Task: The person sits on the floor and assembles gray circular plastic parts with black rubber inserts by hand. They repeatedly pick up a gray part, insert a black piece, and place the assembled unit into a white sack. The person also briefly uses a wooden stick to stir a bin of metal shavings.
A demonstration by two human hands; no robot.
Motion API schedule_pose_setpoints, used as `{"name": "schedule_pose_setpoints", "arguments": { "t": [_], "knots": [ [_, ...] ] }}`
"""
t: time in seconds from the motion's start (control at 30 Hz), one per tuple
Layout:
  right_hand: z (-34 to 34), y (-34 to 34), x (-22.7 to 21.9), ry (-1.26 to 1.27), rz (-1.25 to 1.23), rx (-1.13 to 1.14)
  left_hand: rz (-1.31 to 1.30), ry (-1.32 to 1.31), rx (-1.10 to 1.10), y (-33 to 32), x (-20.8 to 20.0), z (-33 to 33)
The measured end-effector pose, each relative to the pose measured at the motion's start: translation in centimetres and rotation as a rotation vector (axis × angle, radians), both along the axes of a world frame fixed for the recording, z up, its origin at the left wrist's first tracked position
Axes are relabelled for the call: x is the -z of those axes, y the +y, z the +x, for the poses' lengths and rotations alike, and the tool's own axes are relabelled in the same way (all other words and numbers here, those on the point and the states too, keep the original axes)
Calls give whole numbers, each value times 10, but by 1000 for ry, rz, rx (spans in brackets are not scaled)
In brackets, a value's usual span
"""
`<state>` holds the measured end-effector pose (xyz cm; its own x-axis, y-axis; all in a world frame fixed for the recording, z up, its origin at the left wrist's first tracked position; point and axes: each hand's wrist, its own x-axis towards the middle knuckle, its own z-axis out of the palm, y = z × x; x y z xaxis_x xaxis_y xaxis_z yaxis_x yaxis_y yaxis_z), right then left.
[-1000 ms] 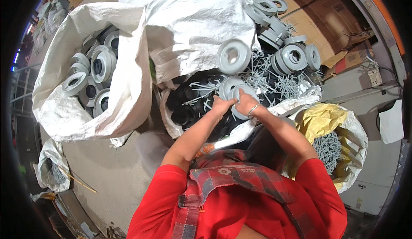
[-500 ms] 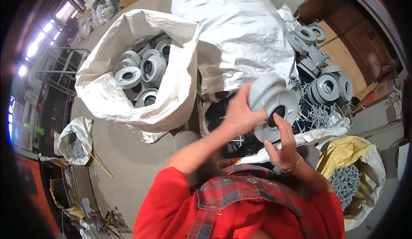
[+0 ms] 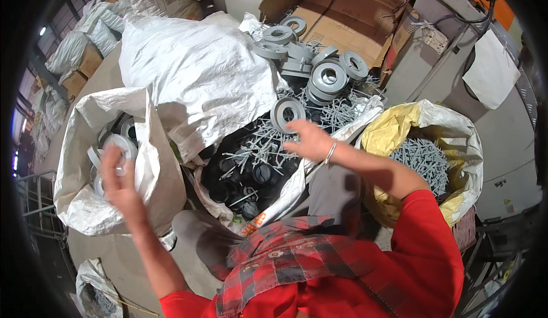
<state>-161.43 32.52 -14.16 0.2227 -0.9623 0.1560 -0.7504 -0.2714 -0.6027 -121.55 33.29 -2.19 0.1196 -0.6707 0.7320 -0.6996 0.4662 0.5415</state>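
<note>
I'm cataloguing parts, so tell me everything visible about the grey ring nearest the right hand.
The grey ring is round, with a broad raised rim around a central hole, and looks like smooth moulded plastic. It sits tilted, its open face turned toward the camera. It lies on the heap among grey pins, just right of the big white sack. The right hand has its fingertips at the ring's lower right edge; whether they touch is unclear.

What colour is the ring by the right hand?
The ring is grey, seen best in the head view.
</note>
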Motion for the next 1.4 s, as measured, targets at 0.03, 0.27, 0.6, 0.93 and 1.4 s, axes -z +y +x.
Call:
{"name": "schedule_pose_setpoints", "arguments": {
  "t": [0.03,0.27,0.6,0.93,1.4],
  "knots": [
    [-19,-15,6,-48,33,108,96,5,99,2,18,-19],
    [-169,-86,52,-822,495,848,766,469,600,-23,121,-138],
    [-302,-194,150,-1466,376,1280,1185,612,711,-192,162,-290],
    [-341,-248,223,-1661,168,903,1498,867,417,-361,253,-467],
    [-295,-200,161,-1644,682,395,1358,1021,346,-347,300,-392]
  ]
}}
